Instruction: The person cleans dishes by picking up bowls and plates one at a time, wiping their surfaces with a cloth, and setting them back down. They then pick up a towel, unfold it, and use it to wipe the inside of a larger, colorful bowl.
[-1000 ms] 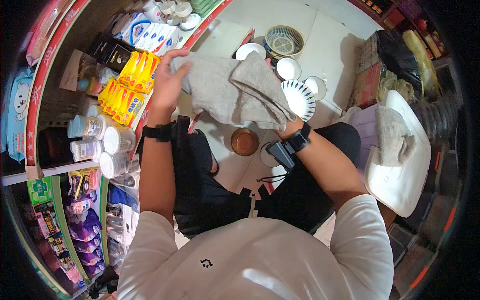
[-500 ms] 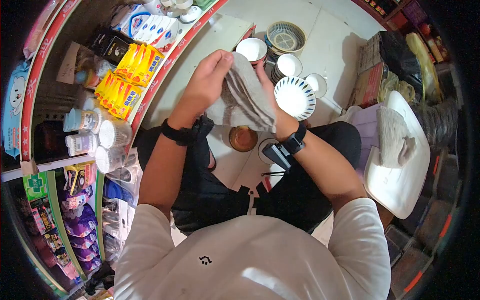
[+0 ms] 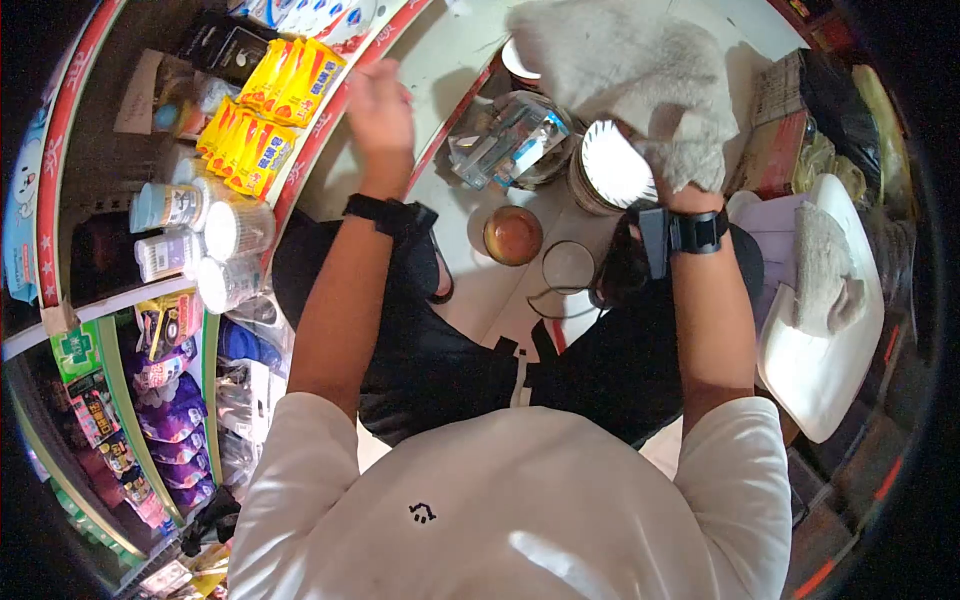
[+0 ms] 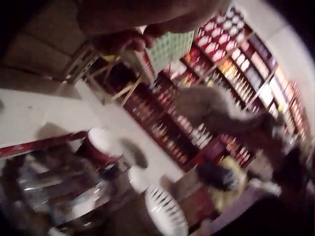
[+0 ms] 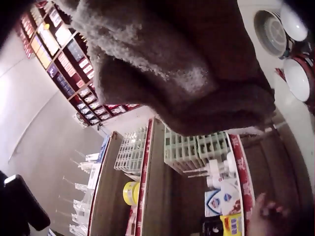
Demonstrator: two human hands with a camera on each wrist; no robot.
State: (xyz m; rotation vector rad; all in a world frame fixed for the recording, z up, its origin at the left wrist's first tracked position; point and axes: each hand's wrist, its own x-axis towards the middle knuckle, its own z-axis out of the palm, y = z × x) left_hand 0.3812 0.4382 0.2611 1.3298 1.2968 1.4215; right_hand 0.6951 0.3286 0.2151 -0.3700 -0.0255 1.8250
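A grey cloth towel (image 3: 640,75) hangs spread out and blurred at the upper right of the head view. My right hand (image 3: 682,196) grips it, with most of the fingers hidden under its folds. Close up, the same towel (image 5: 147,64) fills the top of the right wrist view. My left hand (image 3: 383,115) is raised by the shelf edge, blurred, holding nothing, its fingers loosely bent. Below the towel stands a stack of bowls with a white patterned top bowl (image 3: 612,165). An amber bowl (image 3: 513,235) and a clear glass dish (image 3: 568,265) sit on the floor between my legs.
A shelf (image 3: 330,130) on the left carries yellow soap packs (image 3: 250,150) and plastic jars (image 3: 235,230). A clear plastic-wrapped package (image 3: 510,145) lies beside the bowls. On the right is a white tub (image 3: 820,385) with another grey towel (image 3: 822,270) over it.
My left hand has let go of the towel and moved left. My right hand has carried the towel away to the right, opening it out from its folded bunch. The plastic-wrapped package has come into view.
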